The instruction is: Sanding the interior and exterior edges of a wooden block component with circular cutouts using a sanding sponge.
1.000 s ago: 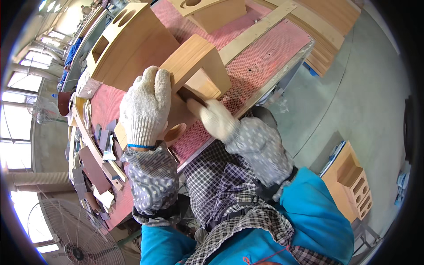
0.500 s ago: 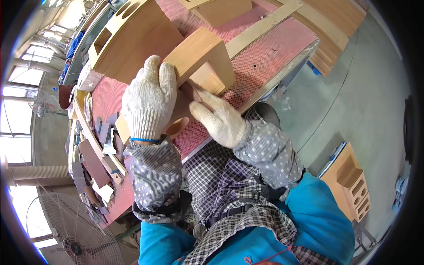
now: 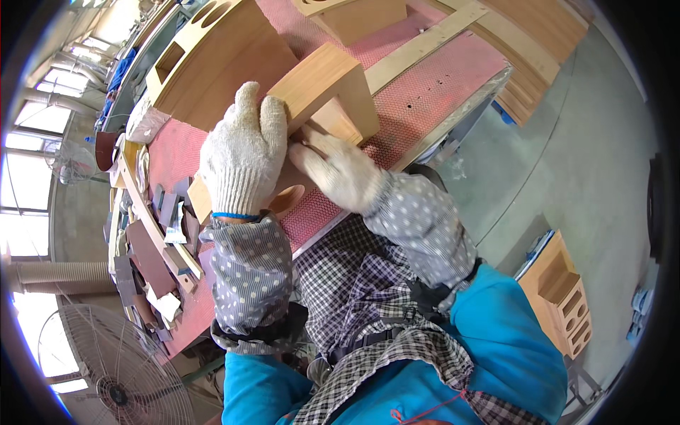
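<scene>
A light-brown wooden box point(image 3: 315, 81) with an open recess and an oval cut-out lies tilted on the red mesh-covered bench in front of me. My left hand point(image 3: 244, 152), in a white knitted glove, holds the box from its left side, fingers stretched along the wood and thumb out of sight. At the recess is my gloved right hand point(image 3: 336, 170), its fingers bent together and pressed against the inner wood. The fingertips are partly hidden, and whatever they may hold cannot be made out.
A larger wooden holder point(image 3: 219, 64) with round holes stands just beyond, another wooden piece point(image 3: 354, 21) farther back. Sandpaper sheets and scraps point(image 3: 149, 258) litter the left bench side. A fan point(image 3: 117, 375) stands lower left; a wooden holder point(image 3: 556, 297) is at right.
My right hand has slid left and slightly up, deeper toward the recess. My left hand stays on the box, which has shifted only slightly.
</scene>
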`<state>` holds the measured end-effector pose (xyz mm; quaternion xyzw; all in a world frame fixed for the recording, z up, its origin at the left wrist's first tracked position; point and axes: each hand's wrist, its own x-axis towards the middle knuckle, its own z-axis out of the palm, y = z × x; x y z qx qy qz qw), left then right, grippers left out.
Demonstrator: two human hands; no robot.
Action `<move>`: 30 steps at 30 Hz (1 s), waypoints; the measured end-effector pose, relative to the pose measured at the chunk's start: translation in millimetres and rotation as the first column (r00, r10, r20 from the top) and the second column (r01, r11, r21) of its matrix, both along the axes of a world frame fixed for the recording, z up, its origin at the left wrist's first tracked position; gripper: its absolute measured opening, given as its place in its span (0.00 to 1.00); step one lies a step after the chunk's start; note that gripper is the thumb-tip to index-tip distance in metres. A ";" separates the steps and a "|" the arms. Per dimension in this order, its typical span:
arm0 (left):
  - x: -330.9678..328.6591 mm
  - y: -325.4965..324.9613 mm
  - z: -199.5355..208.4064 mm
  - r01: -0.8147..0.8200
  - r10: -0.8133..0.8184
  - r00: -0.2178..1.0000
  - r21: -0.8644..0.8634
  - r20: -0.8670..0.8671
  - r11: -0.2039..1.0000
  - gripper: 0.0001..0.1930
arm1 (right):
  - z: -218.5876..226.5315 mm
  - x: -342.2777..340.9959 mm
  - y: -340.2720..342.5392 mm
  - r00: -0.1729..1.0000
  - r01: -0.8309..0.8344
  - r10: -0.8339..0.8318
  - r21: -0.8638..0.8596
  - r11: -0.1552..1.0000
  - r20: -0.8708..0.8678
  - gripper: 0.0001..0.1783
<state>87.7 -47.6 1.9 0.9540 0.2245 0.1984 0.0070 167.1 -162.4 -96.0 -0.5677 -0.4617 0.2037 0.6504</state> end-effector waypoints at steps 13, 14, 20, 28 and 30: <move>0.3 3.0 -2.7 0.047 -0.048 0.999 0.054 0.021 0.997 0.18 | 1.3 9.9 14.1 0.994 -0.099 0.096 -0.072 0.992 -0.055 0.23; 1.7 5.2 -5.0 0.006 -0.007 0.999 0.015 0.051 1.000 0.19 | 0.0 8.9 15.9 0.994 -0.092 0.089 -0.040 0.995 -0.069 0.22; -1.7 -4.1 3.2 -0.057 0.057 0.998 -0.085 -0.011 0.995 0.22 | -8.1 -17.1 -16.5 0.997 0.082 -0.080 0.146 0.986 -0.021 0.24; 3.4 3.4 0.2 -0.084 0.084 0.996 -0.109 0.002 0.990 0.21 | -6.6 14.8 13.5 0.987 -0.119 0.110 -0.073 0.990 -0.113 0.28; -1.0 0.2 6.1 -0.097 0.098 0.995 -0.118 -0.004 0.988 0.21 | -16.4 -5.4 -5.4 0.995 -0.056 0.054 -0.016 0.998 -0.081 0.28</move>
